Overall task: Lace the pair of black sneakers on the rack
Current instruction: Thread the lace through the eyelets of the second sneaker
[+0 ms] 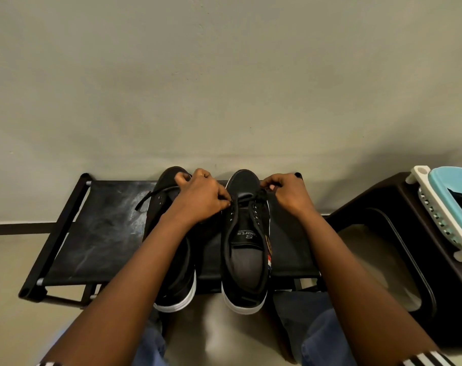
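Note:
Two black sneakers with white soles stand side by side on a low black rack [98, 228], toes toward the wall. The right sneaker [247, 249] is partly laced, with a black lace [247, 198] crossing its lowest eyelets. My left hand [201, 196] pinches that lace at the shoe's left eyelet row. My right hand [288, 194] pinches the lace's other end at the right eyelet row. The left sneaker [171, 281] lies largely under my left forearm; a loose lace end [150, 198] trails from it to the left.
A dark brown plastic stool or bin [377, 260] stands right of the rack, and a light blue and white basket [449, 207] rests on it. A plain wall rises behind the rack. My knees in blue jeans [319, 336] are just in front of the rack.

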